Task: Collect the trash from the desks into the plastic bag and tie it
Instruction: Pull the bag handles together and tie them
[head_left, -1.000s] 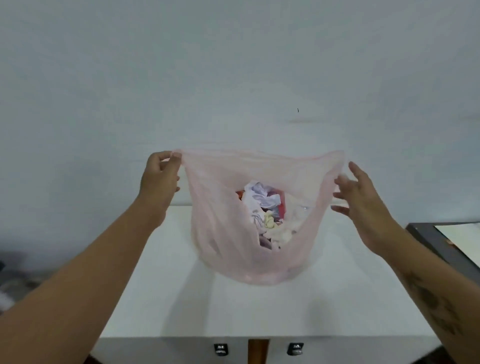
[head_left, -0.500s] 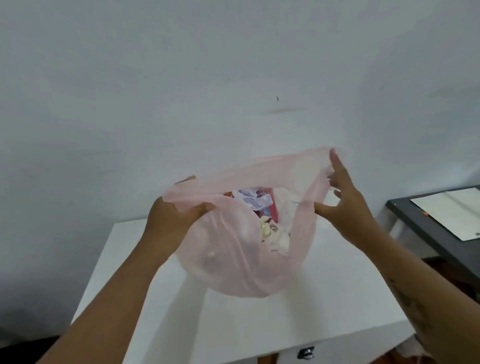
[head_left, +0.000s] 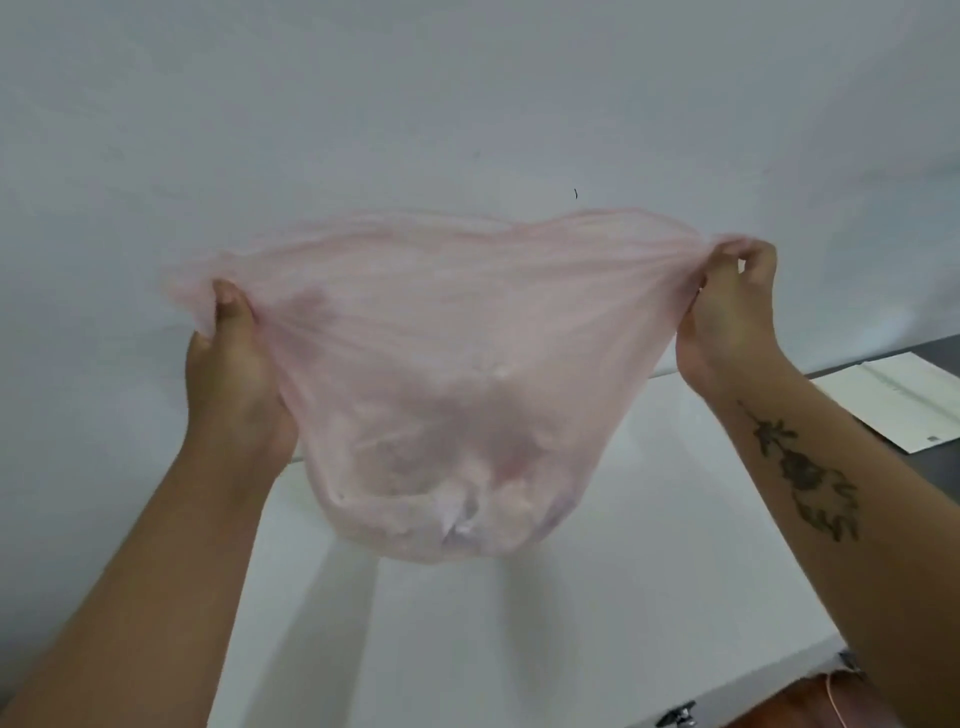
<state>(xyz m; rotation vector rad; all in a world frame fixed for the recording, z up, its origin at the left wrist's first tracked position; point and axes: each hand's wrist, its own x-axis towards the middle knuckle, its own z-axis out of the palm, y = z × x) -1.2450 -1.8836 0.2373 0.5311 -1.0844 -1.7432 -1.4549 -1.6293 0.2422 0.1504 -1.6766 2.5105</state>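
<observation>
A thin pink plastic bag (head_left: 447, 343) hangs stretched wide in front of me, above the white desk (head_left: 519, 639). Crumpled paper trash (head_left: 467, 499) shows dimly through its bulging bottom. My left hand (head_left: 234, 364) pinches the bag's left top corner. My right hand (head_left: 727, 317) pinches the right top corner, slightly higher. The bag's mouth is pulled flat between the two hands, so I cannot see into it.
A dark desk (head_left: 930, 353) with a white sheet of paper (head_left: 893, 405) stands to the right. A pale wall (head_left: 467, 104) fills the background. A brown chair or floor patch (head_left: 795, 706) shows below the white desk's front edge.
Both hands moved apart and up, pulling the bag's open mouth flat and taut. The bag rose off the desk. My right hand went from open fingers to a pinch on the corner.
</observation>
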